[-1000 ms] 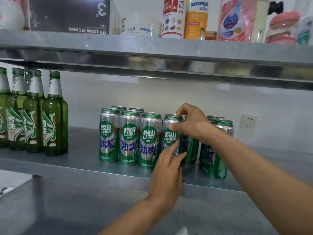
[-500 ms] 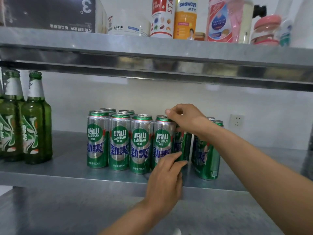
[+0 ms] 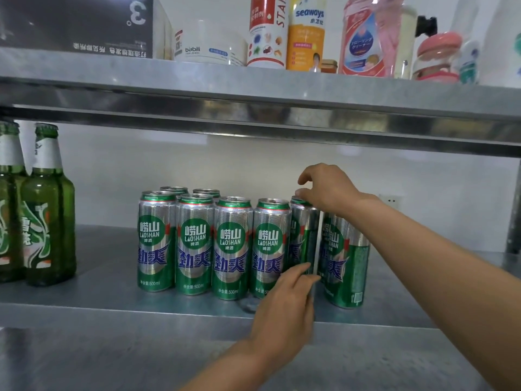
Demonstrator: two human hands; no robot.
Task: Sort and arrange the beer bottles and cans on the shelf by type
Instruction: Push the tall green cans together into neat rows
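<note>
Pinching the can point(image 3: 306, 230) by its rim, right hand point(image 3: 329, 190) fingers risk tipping it into neighbouring cans point(image 3: 345, 258) beside them, while left hand point(image 3: 284, 309) fingers only touch it, straight.

Single view: head-worn wide-angle camera. It faces the steel rack roughly square-on, pitched slightly down onto the middle shelf point(image 3: 98, 277). The upper shelf point(image 3: 253, 88) crosses the top of frame. Close range: left hand point(image 3: 284, 306) enters from the bottom edge, right hand point(image 3: 328, 190) from the right edge, and both reach one can point(image 3: 306, 235) near centre. Green bottles point(image 3: 48, 221) are cut off by the left edge.
</note>
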